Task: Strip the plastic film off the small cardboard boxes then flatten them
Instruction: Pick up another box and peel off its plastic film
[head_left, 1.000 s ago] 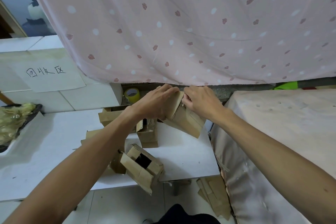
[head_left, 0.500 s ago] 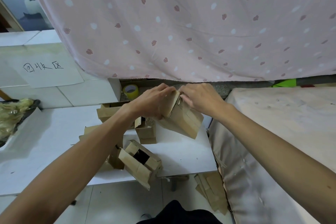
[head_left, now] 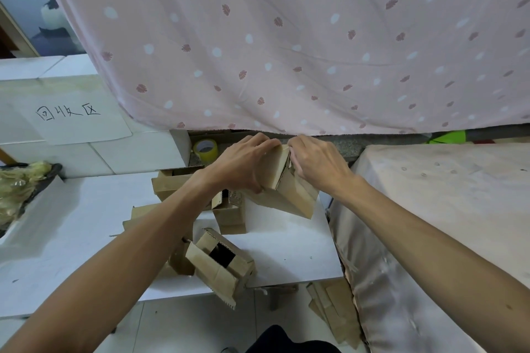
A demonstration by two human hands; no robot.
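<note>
A small brown cardboard box (head_left: pixel 289 195) is held tilted above the white table (head_left: pixel 301 249). My left hand (head_left: pixel 243 165) grips its left side, fingers curled over the top edge. My right hand (head_left: pixel 315 163) pinches something at the box's upper right edge, where the cardboard looks torn; whether it is film or a flap I cannot tell. Below lie more small boxes: an open one (head_left: pixel 220 266) near the table's front edge, another (head_left: pixel 229 212) under my left wrist, and one (head_left: pixel 175 183) further back.
A roll of yellow tape (head_left: pixel 206 149) sits behind the boxes. Flattened cardboard (head_left: pixel 332 312) lies on the floor by the table's right side. A cloth-covered surface (head_left: pixel 444 209) stands to the right, a pink curtain (head_left: pixel 286 37) hangs behind, and a labelled sheet (head_left: pixel 71 117) lies left.
Both hands stay on the same box at about the same spot. My right fingers have shifted slightly along the box's upper edge.
</note>
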